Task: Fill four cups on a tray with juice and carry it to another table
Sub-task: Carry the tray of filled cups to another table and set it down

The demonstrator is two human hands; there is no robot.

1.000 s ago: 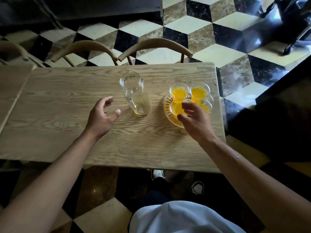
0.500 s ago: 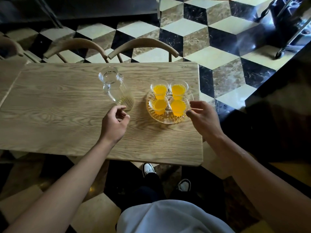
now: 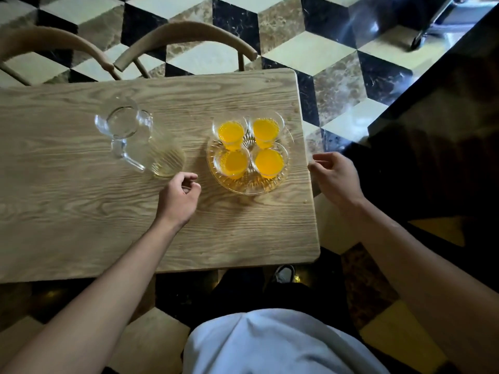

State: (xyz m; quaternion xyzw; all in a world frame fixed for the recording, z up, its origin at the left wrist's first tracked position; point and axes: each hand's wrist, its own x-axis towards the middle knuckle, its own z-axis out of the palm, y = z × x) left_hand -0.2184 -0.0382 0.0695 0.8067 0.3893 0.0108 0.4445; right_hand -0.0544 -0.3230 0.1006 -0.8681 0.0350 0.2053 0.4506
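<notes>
A round cut-glass tray [image 3: 244, 186] stands near the right end of the wooden table [image 3: 81, 211]. On it are several clear cups full of orange juice, such as the near right cup [image 3: 269, 162] and the far left cup [image 3: 231, 133]. A clear glass pitcher [image 3: 135, 136], nearly drained, stands left of the tray. My left hand [image 3: 179, 197] hovers just left of the tray's near rim, fingers curled and holding nothing. Past the table's right edge, my right hand [image 3: 334, 178] is beside the tray with fingers apart and nothing in it. Neither hand touches the tray.
Two curved wooden chair backs [image 3: 186, 33] stand at the table's far side. The floor [image 3: 337, 76] is patterned in black, cream and brown tiles. A dark counter or wall [image 3: 445, 130] runs along the right. My feet and white shirt show below the table's near edge.
My right hand has come off the cups and moved out to the tray's right side. My left hand has moved from beside the pitcher toward the tray's left rim. The camera has shifted closer.
</notes>
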